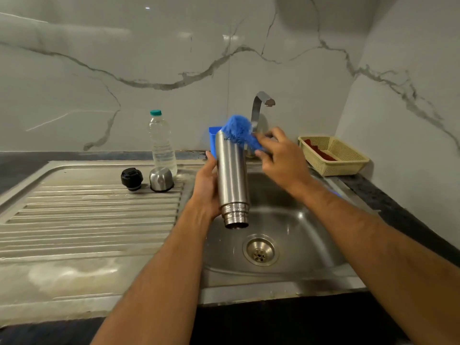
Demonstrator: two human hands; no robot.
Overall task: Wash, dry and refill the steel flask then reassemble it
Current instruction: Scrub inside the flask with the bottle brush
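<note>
Over the sink basin (306,235), the left hand (206,185) wraps the steel flask (232,180) in a firm grip, mouth tipped down toward the drain, likely so water runs out. The right hand (281,158) pinches a blue fluffy cloth (239,130) against the flask's raised base, wiping it. The flask looks brushed, bare-necked; its black stopper (132,178) and steel cap (161,179) stand on the drainboard's far edge beside a water bottle (161,143).

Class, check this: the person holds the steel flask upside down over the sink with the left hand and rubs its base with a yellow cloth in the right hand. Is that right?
One detail is wrong: the cloth is blue, not yellow. The head view shows the left hand holding the steel flask mouth-down over the sink, while the right hand rubs the blue cloth on its base.
</note>
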